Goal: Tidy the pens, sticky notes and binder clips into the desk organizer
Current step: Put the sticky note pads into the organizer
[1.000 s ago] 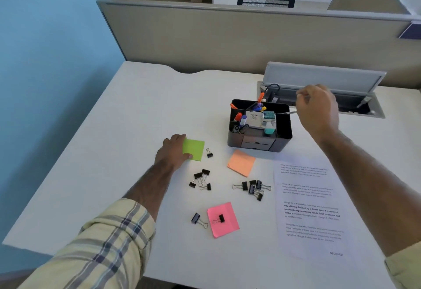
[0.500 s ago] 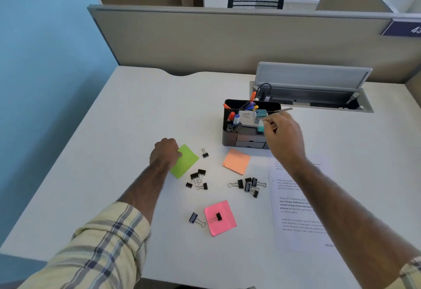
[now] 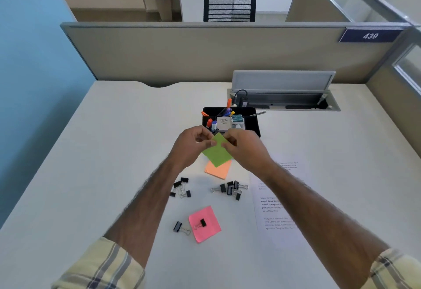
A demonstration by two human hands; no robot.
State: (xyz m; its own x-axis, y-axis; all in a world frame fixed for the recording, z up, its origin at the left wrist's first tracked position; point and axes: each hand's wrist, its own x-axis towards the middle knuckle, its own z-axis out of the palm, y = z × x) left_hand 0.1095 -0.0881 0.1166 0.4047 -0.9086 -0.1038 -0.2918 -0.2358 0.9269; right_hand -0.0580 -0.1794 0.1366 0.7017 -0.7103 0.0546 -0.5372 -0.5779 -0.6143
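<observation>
The green sticky pad [image 3: 217, 154] is lifted off the desk, just in front of the black desk organizer [image 3: 254, 122]. My left hand [image 3: 191, 146] pinches its upper left edge and my right hand [image 3: 245, 146] pinches its upper right edge. Several coloured pens [image 3: 225, 112] stand in the organizer. An orange sticky pad [image 3: 219, 170] lies under the green one. A pink sticky pad [image 3: 208, 229] lies nearer me with a binder clip [image 3: 201, 223] on it. Loose binder clips lie in a left cluster [image 3: 181, 187], a right cluster [image 3: 231, 189] and singly [image 3: 180, 227].
A printed paper sheet [image 3: 278, 209] lies at the right under my right forearm. Behind the organizer is an open cable tray [image 3: 284, 102] with its lid raised. A beige partition [image 3: 205, 54] walls the desk's far edge; a blue wall stands on the left.
My left hand lifted the green pad from the desk and carried it right toward the organizer. My right hand came back from the organizer and took the pad's other edge.
</observation>
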